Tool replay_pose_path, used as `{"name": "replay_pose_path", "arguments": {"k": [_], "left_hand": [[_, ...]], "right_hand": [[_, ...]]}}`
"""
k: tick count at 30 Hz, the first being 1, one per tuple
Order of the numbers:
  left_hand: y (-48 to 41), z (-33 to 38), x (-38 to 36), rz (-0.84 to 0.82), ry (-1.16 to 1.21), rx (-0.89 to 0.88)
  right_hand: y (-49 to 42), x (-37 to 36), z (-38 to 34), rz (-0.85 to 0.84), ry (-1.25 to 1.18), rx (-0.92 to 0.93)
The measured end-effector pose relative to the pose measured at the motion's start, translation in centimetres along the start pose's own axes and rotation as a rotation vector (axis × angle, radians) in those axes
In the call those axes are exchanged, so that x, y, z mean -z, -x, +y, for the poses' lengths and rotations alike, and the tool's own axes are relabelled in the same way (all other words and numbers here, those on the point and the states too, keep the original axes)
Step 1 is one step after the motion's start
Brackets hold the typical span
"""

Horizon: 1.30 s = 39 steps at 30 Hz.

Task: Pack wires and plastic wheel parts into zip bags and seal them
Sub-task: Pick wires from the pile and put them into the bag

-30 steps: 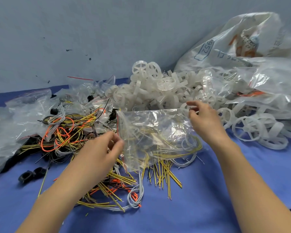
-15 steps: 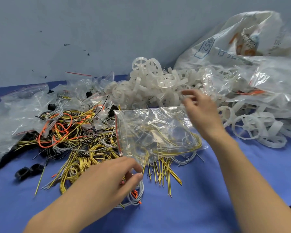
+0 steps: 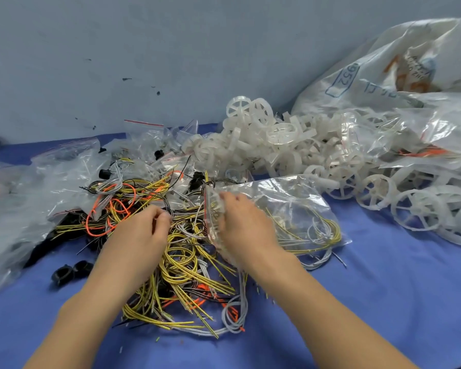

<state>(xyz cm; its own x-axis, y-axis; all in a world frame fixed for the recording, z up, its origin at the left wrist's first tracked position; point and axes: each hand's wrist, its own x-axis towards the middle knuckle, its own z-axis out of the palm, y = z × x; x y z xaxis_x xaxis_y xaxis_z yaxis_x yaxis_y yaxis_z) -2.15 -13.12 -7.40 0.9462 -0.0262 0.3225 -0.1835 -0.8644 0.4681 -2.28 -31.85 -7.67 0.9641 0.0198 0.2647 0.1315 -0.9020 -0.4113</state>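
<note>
Head view: left hand [image 3: 141, 233] pinches wires [image 3: 181, 265]; right hand [image 3: 242, 225] grips zip bag [image 3: 290, 206] mouth.

Backdrop here is just a plain wall [image 3: 171, 49], painted a dull grey-blue, running across the whole top of the shot. It's got a few small dark specks and scuffs [image 3: 127, 79] on it left of the middle, otherwise bare. Light is soft and even, with no hard shadows on the paint. Below that, the work surface is covered with a blue cloth [image 3: 383, 302] that reaches right up to the wall, and it looks smooth and flat along the near edge. At the bottom right corner there's a thin dark sliver past the cloth's edge, too small to tell what it is.
</note>
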Motion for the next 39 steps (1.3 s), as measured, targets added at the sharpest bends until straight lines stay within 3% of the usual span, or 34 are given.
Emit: {"name": "replay_pose_path", "arguments": {"k": [6, 14, 17, 22, 25, 29, 33, 36, 39], "left_hand": [[-1.2, 1.0, -0.5, -0.027, -0.006, -0.073], [-5.5, 4.6, -1.4, -0.086, -0.046, -0.203], [-8.7, 5.9, -2.1, -0.116, -0.114, -0.133], [-11.2, 6.7, -4.0, -0.355, -0.337, 0.036], [-11.1, 6.7, -5.3, -0.315, -0.363, 0.056], [-10.2, 5.9, -5.8, -0.206, -0.152, 0.123], [-9.0, 6.1, -3.6, -0.041, 0.251, 0.085], [-6.7, 6.2, -0.7, 0.129, 0.516, -0.025], [-4.0, 5.1, 1.9, 0.294, 0.477, -0.182]], "right_hand": [[-1.4, 5.6, 4.5, 0.114, -0.365, -0.188], [-1.8, 10.7, 8.7, 0.347, -0.552, -0.284], [-2.1, 10.7, 9.1, 0.337, -0.58, -0.266], [-2.1, 10.5, 9.1, 0.321, -0.59, -0.257], [-2.3, 10.4, 8.9, 0.327, -0.593, -0.26], [-1.9, 10.2, 8.5, 0.256, -0.558, -0.237], [-1.6, 9.8, 7.8, 0.154, -0.52, -0.158], [-1.3, 9.2, 6.8, -0.037, -0.474, -0.099], [-0.8, 8.4, 4.9, -0.334, -0.437, -0.023]]}}
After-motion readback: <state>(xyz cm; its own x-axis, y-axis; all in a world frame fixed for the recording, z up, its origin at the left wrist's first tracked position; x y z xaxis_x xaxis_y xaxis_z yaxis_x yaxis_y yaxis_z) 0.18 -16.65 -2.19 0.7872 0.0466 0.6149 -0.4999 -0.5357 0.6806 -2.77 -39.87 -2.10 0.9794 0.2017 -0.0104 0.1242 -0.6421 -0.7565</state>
